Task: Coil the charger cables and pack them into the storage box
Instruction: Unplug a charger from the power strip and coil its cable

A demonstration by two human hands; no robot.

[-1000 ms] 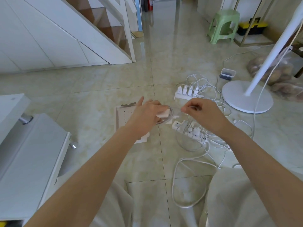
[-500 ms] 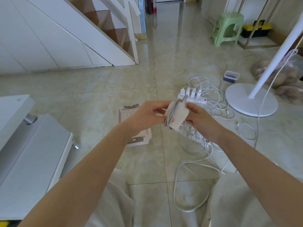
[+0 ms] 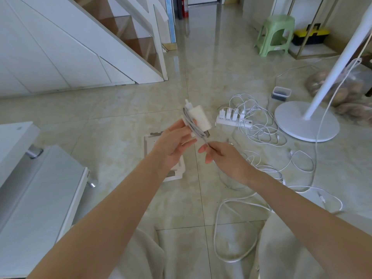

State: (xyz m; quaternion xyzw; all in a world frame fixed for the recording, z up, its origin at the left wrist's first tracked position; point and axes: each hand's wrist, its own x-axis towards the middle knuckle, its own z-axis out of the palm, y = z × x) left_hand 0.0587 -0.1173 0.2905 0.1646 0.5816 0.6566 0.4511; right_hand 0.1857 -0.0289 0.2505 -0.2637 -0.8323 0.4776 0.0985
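Note:
My left hand (image 3: 174,141) holds a white charger brick (image 3: 199,117) up in front of me, with grey cable wound around its body. My right hand (image 3: 223,158) pinches the loose tail of that grey cable (image 3: 196,127) just below the brick. A white storage box (image 3: 173,174) lies on the floor under my left hand, mostly hidden by it. A white power strip (image 3: 233,119) with several chargers plugged in sits further right, among tangled white cables (image 3: 259,125). More loose white cable (image 3: 231,228) loops on the floor near my legs.
A white floor lamp base (image 3: 306,121) stands at the right with a small lidded container (image 3: 281,93) behind it. A green stool (image 3: 275,35) and a yellow-black toolbox (image 3: 311,36) are at the back right. A white cabinet (image 3: 30,194) is at the left, stairs behind.
The charger brick has been lifted higher in my left hand with the cable wrapped on it. My right hand dropped below it, holding the cable's tail.

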